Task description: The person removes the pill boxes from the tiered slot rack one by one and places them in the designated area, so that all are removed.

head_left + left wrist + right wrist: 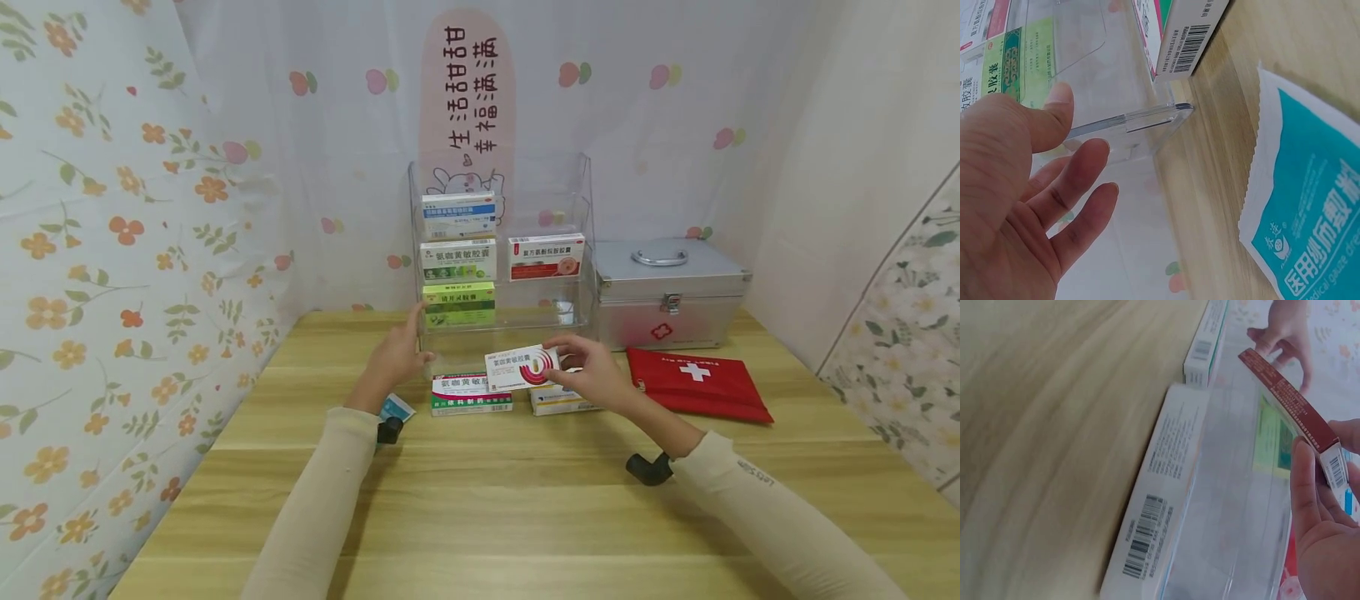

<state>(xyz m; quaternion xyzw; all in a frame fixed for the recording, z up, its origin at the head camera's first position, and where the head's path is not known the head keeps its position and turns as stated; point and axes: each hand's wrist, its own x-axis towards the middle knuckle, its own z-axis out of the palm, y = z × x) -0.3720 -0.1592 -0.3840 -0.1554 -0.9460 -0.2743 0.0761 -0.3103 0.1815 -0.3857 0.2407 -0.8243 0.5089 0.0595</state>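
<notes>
Fingers of your right hand pinch a white medicine box with a red swirl, holding it off the wooden table just in front of the lowest tier of the clear acrylic rack. In the right wrist view the same box shows its dark red edge and a barcode end, with your thumb lying along one side of it. Your left hand is spread with relaxed fingers and rests against the left front corner of the rack; the left wrist view shows the thumb touching the clear front lip while the other fingers stay straight and hold nothing. Inside the rack sit four boxes: a blue and white one on the top tier, a green and white one and a red and white one on the middle tier, and a bright green one below. On the table just under your held box lie a green-edged box and a white box, the second partly hidden by your right hand. A teal gauze packet lies by your left wrist. To the right stand a metal first-aid case and, in front of it, a flat red pouch with a white cross.
</notes>
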